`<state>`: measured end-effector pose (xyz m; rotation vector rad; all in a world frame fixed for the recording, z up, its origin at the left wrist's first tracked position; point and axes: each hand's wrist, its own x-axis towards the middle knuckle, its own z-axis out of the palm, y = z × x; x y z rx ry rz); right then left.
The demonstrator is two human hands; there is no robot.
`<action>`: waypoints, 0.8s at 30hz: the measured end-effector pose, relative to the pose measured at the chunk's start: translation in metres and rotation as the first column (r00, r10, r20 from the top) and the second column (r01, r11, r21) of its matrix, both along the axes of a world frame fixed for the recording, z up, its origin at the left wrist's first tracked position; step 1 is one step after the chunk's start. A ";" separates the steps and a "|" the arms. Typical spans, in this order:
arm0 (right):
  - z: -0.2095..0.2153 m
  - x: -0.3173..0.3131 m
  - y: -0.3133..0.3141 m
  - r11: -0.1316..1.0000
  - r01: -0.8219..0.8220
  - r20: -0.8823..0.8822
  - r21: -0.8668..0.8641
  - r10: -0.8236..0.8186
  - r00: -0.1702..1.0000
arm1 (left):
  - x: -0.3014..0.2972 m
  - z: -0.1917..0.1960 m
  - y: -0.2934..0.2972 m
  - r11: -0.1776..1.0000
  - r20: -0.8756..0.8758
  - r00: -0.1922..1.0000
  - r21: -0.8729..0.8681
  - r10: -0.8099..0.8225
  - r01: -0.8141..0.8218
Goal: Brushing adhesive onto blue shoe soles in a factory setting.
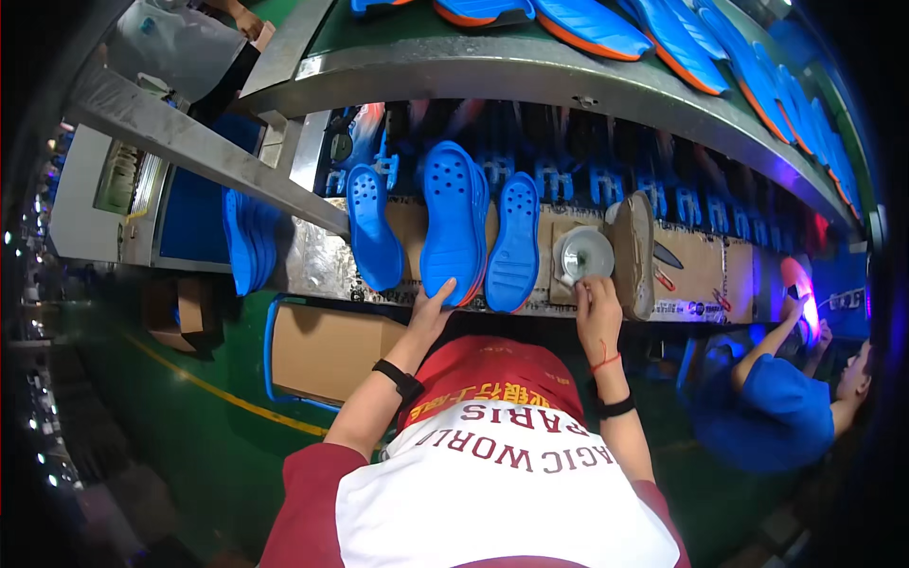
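My left hand (434,305) rests its fingers on the near end of a stack of blue shoe soles (453,220) lying on the cardboard-covered workbench (696,270). A single blue sole (514,241) lies just right of the stack and another blue sole (372,227) lies to its left. My right hand (595,301) is closed in a fist at the bench edge, just below a round metal tin (584,253). Whether it grips a small tool I cannot tell.
A brush (635,254) and scissors (666,256) lie right of the tin. More blue soles (248,241) stand stacked at the left. A conveyor above carries blue and orange soles (606,28). A person in a blue shirt (772,412) works at my right. A cardboard box (327,350) sits below.
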<state>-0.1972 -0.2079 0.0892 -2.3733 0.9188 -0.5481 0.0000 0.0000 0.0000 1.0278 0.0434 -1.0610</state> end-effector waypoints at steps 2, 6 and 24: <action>-0.010 0.006 -0.005 0.983 0.085 -0.062 -0.165 -0.096 0.993 | -0.005 0.001 0.005 0.993 -0.011 0.999 0.108 0.050 -0.049; -0.044 0.019 -0.026 0.969 0.138 -0.107 -0.207 -0.163 0.981 | 0.026 -0.012 0.032 0.664 0.717 0.695 0.544 -0.051 -0.512; -0.056 0.016 -0.039 0.976 0.035 -0.166 -0.214 -0.072 0.983 | 0.087 0.057 0.091 0.958 0.100 0.954 -0.079 0.282 -0.275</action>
